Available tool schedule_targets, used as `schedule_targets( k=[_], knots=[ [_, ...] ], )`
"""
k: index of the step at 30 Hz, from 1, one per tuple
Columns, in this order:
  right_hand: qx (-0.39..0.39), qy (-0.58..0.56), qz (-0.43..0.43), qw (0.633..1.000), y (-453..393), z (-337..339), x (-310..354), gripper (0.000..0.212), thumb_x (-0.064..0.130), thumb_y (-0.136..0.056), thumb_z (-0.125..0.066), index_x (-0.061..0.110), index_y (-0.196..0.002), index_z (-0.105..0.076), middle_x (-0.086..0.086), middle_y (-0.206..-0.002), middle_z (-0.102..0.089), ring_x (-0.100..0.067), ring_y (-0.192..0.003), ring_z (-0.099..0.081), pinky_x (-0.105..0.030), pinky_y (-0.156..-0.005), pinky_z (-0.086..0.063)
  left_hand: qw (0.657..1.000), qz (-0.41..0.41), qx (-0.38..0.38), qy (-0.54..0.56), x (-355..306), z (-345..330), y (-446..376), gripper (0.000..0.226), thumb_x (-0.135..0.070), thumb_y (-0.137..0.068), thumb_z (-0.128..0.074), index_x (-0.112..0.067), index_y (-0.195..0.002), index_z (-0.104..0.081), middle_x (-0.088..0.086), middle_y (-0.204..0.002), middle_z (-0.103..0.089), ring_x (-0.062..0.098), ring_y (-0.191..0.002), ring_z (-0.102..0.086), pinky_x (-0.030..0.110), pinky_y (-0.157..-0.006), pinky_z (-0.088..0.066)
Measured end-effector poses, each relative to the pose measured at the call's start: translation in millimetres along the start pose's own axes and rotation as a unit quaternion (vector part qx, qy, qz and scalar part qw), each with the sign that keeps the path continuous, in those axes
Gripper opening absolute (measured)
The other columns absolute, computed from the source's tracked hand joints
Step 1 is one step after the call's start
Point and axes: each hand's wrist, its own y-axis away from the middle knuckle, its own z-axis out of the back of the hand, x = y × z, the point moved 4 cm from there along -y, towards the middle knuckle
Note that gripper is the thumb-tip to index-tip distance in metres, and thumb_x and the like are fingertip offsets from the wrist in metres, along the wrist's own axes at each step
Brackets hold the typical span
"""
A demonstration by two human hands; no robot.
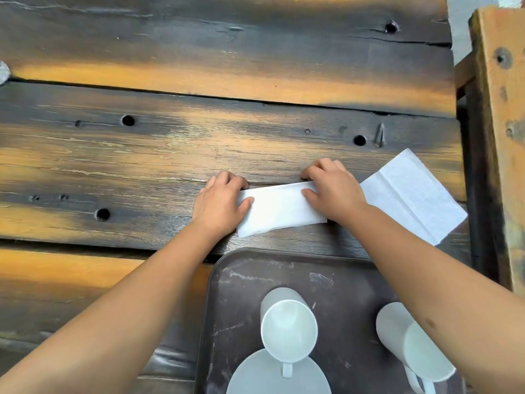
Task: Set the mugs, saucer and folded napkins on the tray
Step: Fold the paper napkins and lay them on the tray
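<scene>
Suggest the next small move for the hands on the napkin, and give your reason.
Probably press the crease flat, then fold the napkin once more. Both the left hand and right hand pinch its ends on the table, while it is still a long strip. The tray already holds both mugs; a second napkin waits unfolded.

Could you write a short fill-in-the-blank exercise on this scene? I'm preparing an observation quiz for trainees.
1. Both hands, the left hand and the right hand, are on a white ____ lying on the wooden table.
2. The number of mugs standing on the tray is ____.
3. The second napkin lies to the ____ of the one being folded.

Missing words: napkin; two; right
</scene>
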Motion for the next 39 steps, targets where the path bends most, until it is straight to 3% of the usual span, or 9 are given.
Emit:
schedule_targets(
  k=[7, 12, 18, 24, 27, 31, 33, 36, 39],
  knots=[
    [-0.011, -0.060, -0.014, 0.998, -1.0, 0.2, -1.7, 0.004, 0.023, -0.088, -0.059, 0.022, -0.091, -0.062, 0.004, -0.106, -0.052, -0.023, -0.106, -0.043, -0.036, -0.085, -0.042, 0.999, -0.007, 0.013, 0.039, 3.2, 3.9, -0.9, 0.015, -0.035, -0.090, -0.061, -0.022, -0.098, -0.062, -0.002, -0.101, -0.057, 0.024, -0.102, -0.050, 0.039, -0.082, -0.046],
    [0.014, -0.110, 0.002, 0.994, 8.5, 10.4, -1.5, 0.003, 0.021, -0.089, -0.057, 0.023, -0.088, -0.057, 0.008, -0.096, -0.051, -0.020, -0.101, -0.047, -0.037, -0.083, -0.042, 0.996, -0.048, 0.029, 0.075, -1.9, 17.8, 6.8, 0.014, -0.026, -0.092, -0.060, -0.013, -0.094, -0.062, 0.003, -0.097, -0.059, 0.026, -0.094, -0.054, 0.042, -0.078, -0.048],
    [0.010, -0.142, 0.009, 0.990, 43.4, 43.6, 3.5, 0.013, 0.021, -0.089, -0.060, 0.030, -0.083, -0.053, 0.008, -0.081, -0.060, -0.016, -0.079, -0.053, -0.031, -0.067, -0.039, 0.989, -0.118, 0.015, 0.083, -20.7, 51.6, 32.1, 0.010, -0.018, -0.091, -0.062, -0.007, -0.090, -0.060, 0.002, -0.087, -0.054, 0.028, -0.085, -0.054, 0.042, -0.073, -0.048],
    [-0.028, -0.163, 0.012, 0.986, 96.1, 81.5, 19.8, 0.010, 0.014, -0.088, -0.062, 0.021, -0.081, -0.057, 0.003, -0.077, -0.067, -0.009, -0.066, -0.055, -0.027, -0.062, -0.041, 0.984, -0.151, -0.003, 0.096, -41.9, 83.5, 69.4, 0.009, -0.017, -0.090, -0.063, -0.009, -0.089, -0.060, 0.004, -0.086, -0.061, 0.026, -0.083, -0.057, 0.039, -0.074, -0.047],
    [-0.053, -0.180, 0.019, 0.982, 124.9, 93.6, 29.9, 0.011, 0.010, -0.087, -0.062, 0.018, -0.081, -0.060, 0.006, -0.069, -0.062, 0.001, -0.055, -0.052, -0.011, -0.053, -0.033, 0.982, -0.154, -0.018, 0.110, -50.6, 96.3, 91.4, 0.007, -0.015, -0.089, -0.064, -0.010, -0.087, -0.060, -0.002, -0.083, -0.060, 0.021, -0.081, -0.056, 0.033, -0.073, -0.043],
    [-0.086, -0.200, -0.003, 0.976, 167.8, 99.7, 36.1, 0.012, 0.010, -0.085, -0.067, 0.017, -0.095, -0.068, 0.013, -0.071, -0.058, -0.002, -0.064, -0.051, -0.005, -0.061, -0.034, 0.977, -0.156, -0.039, 0.137, -65.1, 111.6, 125.8, 0.006, -0.010, -0.088, -0.066, -0.010, -0.085, -0.061, -0.006, -0.078, -0.059, 0.006, -0.072, -0.048, 0.011, -0.066, -0.032],
    [-0.090, -0.216, -0.021, 0.972, 192.1, 98.1, 36.6, 0.017, 0.011, -0.085, -0.068, 0.018, -0.100, -0.069, 0.021, -0.073, -0.055, 0.004, -0.067, -0.052, -0.003, -0.063, -0.035, 0.975, -0.137, -0.036, 0.172, -71.9, 114.0, 144.5, 0.008, -0.009, -0.088, -0.064, -0.014, -0.084, -0.060, -0.011, -0.076, -0.056, 0.001, -0.068, -0.049, 0.009, -0.066, -0.033],
    [-0.084, -0.252, -0.029, 0.964, 227.3, 92.8, 36.5, 0.012, 0.012, -0.085, -0.066, 0.024, -0.087, -0.066, 0.017, -0.070, -0.060, 0.002, -0.062, -0.053, -0.009, -0.061, -0.037, 0.963, -0.081, -0.008, 0.258, -79.6, 110.2, 171.6, 0.015, -0.013, -0.090, -0.060, -0.022, -0.080, -0.057, -0.015, -0.068, -0.056, 0.005, -0.055, -0.045, 0.023, -0.057, -0.037],
    [-0.078, -0.337, -0.041, 0.937, 265.6, 86.0, 32.9, 0.015, 0.015, -0.087, -0.064, 0.026, -0.077, -0.063, 0.004, -0.069, -0.065, -0.005, -0.060, -0.051, -0.022, -0.060, -0.042, 0.947, -0.061, 0.008, 0.314, -95.6, 104.1, 201.4, 0.019, -0.014, -0.091, -0.060, -0.025, -0.077, -0.056, -0.012, -0.060, -0.051, 0.006, -0.051, -0.039, 0.025, -0.052, -0.034]
  ],
)
